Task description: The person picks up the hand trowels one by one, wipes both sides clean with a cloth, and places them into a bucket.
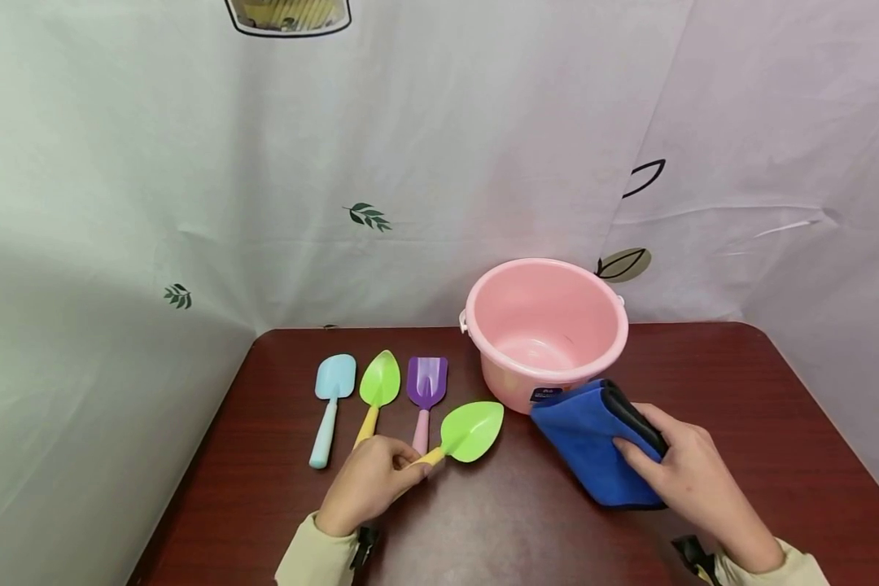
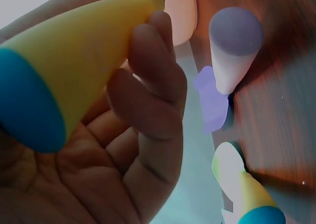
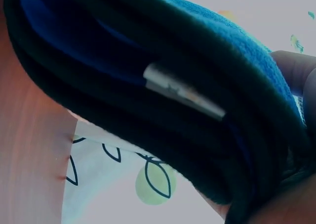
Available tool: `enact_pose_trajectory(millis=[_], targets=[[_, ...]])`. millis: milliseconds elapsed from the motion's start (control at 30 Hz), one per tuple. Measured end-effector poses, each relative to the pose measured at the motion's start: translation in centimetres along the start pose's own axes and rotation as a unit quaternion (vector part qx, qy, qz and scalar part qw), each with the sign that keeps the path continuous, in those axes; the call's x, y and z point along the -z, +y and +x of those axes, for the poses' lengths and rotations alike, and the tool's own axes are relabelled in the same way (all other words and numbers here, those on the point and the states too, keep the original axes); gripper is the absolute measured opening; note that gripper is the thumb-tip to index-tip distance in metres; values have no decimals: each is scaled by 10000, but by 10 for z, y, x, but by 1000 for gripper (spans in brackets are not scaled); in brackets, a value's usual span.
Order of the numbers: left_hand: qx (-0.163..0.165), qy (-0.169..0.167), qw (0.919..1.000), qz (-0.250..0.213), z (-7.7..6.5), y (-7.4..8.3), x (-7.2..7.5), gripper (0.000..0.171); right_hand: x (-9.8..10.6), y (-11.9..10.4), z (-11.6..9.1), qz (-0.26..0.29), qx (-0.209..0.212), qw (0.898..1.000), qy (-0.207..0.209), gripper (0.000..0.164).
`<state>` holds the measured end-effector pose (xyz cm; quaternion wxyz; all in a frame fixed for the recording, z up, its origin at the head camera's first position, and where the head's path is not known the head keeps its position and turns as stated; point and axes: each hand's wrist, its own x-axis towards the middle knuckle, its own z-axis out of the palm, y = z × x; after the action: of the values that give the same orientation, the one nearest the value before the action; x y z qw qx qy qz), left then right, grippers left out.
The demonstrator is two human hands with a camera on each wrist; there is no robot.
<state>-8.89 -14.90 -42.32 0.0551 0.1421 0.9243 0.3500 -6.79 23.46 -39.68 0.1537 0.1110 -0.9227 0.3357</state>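
My left hand (image 1: 372,480) grips the yellow handle (image 2: 94,41) of a toy shovel with a green, leaf-shaped blade (image 1: 472,431). The blade points to the right, toward the pink bucket (image 1: 498,382); the handle has a blue end cap. In my right hand (image 1: 692,472) is a folded blue cloth (image 1: 593,448) with black edging, pinched between thumb and fingers in front of the bucket. The right wrist view shows its layered folds and a small white label (image 3: 182,90). A purple shovel (image 1: 427,382) with a pink handle lies just beyond my left hand.
A second green shovel (image 1: 380,381) and a light blue shovel (image 1: 334,378) lie to the left on the dark red-brown table (image 1: 527,529). White patterned fabric (image 1: 425,163) hangs behind and beside the table. The bucket stands near the back edge.
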Motion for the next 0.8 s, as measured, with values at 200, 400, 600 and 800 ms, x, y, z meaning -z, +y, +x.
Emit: enact_pose_trajectory(millis=[200, 400, 600, 800], targets=[[-71, -94, 9999, 0, 1, 3, -3, 10, -4, -2, -1, -126, 441, 9983, 356, 45], [-282, -121, 9995, 88, 2, 4, -7, 7, -7, -4, -2, -128, 1087, 9913, 731, 53], [-370, -219, 9990, 110, 3, 7, -9, 8, -12, -6, -2, -8, 1545, 9830, 989, 31], [-393, -210, 9987, 241, 5, 10, -11, 8, -19, -9, -1, 22, 1825, 9782, 986, 49]])
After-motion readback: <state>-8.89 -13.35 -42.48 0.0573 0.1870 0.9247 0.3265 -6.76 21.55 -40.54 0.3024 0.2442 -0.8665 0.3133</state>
